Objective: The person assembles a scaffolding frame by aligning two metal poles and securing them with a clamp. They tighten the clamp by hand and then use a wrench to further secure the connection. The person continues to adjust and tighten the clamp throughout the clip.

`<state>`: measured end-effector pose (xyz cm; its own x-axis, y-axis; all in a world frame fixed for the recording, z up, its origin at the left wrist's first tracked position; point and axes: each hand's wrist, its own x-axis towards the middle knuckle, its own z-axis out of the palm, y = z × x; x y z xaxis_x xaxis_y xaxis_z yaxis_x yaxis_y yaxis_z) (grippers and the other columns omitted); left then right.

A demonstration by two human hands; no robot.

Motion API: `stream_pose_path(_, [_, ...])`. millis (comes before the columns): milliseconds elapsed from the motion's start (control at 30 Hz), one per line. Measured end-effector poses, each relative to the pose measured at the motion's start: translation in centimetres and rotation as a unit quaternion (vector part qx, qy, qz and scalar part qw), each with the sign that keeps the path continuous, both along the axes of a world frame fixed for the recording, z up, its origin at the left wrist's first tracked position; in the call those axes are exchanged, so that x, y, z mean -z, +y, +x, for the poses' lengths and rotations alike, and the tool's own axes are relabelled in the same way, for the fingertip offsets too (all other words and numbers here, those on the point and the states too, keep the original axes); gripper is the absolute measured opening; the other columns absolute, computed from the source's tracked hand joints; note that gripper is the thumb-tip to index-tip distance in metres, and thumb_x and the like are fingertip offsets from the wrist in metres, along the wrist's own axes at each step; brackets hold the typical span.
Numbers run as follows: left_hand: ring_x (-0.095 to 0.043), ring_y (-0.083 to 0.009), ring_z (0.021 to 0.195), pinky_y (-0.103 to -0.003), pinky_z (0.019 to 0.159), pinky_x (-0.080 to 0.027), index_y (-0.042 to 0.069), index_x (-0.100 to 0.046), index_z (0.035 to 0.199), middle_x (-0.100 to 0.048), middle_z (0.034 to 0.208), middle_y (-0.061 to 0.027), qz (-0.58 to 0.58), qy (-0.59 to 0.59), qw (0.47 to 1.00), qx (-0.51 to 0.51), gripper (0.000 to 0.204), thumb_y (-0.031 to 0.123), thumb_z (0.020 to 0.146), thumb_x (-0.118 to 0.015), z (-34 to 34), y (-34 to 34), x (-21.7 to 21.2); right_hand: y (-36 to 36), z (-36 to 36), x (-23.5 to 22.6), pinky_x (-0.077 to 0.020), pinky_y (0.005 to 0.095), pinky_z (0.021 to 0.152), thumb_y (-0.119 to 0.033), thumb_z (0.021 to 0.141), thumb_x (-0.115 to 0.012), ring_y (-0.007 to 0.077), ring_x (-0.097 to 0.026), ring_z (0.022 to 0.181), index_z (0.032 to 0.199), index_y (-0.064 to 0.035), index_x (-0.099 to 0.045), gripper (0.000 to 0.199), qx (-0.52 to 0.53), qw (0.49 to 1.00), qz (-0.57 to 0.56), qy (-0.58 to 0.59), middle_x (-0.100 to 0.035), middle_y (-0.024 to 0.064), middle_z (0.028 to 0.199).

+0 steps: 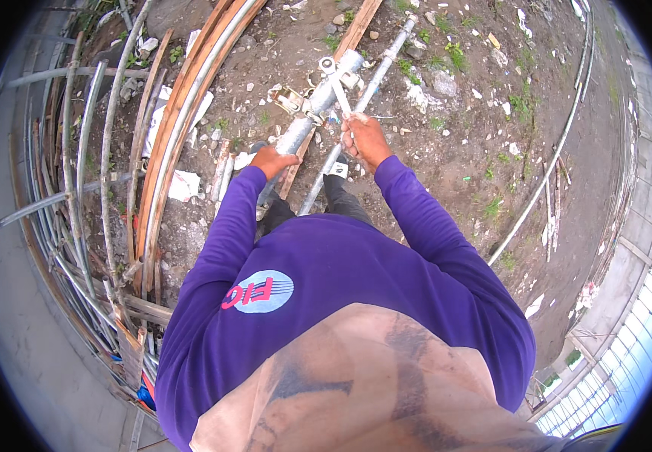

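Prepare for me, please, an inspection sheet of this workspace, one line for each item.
Surface: brown dirt ground with stones, white scraps and small weeds.
Job's things: thick pipe with a metal clamp at it; wrench, ring end near the pipe, contact unclear; thin pipe beside.
Clutter: long boards and poles at the left.
Left grip: bare hand, holds the thick pipe, thumb over it.
Right grip: bare hand, closed on the wrench handle.
Cables: nothing seen for certain; a thin strand beside the right grip is too small to identify.
Surroundings: grey concrete strip beyond the poles.
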<state>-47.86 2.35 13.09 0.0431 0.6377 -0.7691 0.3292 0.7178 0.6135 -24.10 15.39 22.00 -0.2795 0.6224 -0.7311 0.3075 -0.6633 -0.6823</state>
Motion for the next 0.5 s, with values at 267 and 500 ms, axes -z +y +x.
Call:
stream_pose_path(267, [-0.070,-0.0277,0.067,-0.038,0.070,-0.053,-0.004,-0.073,0.080,-0.070,0.070,-0.0157,0.038,0.050,0.998,0.005,0.062,0.057,0.071,-0.077,0.5,-0.4,1.0,11.1,5.5,-2.6,-0.0282,0.0267,0.041,-0.034,0.093,-0.070,0.0088,-0.041,0.044,0.083,-0.0065,-0.069,0.029,-0.181,0.969,0.111,-0.127,-0.051,-0.0014,0.056])
stream_pose_path(500, [-0.070,-0.0298,0.066,-0.039,0.070,-0.053,-0.004,-0.073,0.078,-0.070,0.070,-0.0173,0.028,0.021,0.999,0.006,0.062,0.058,0.073,-0.074,1.1,-0.6,-2.1,29.5,-3.2,-2.2,-0.0561,0.0490,0.081,-0.038,0.091,-0.072,0.0350,-0.070,0.081,0.113,-0.0098,-0.074,0.036,-0.525,0.635,0.360,-0.438,-0.074,0.0128,0.090])
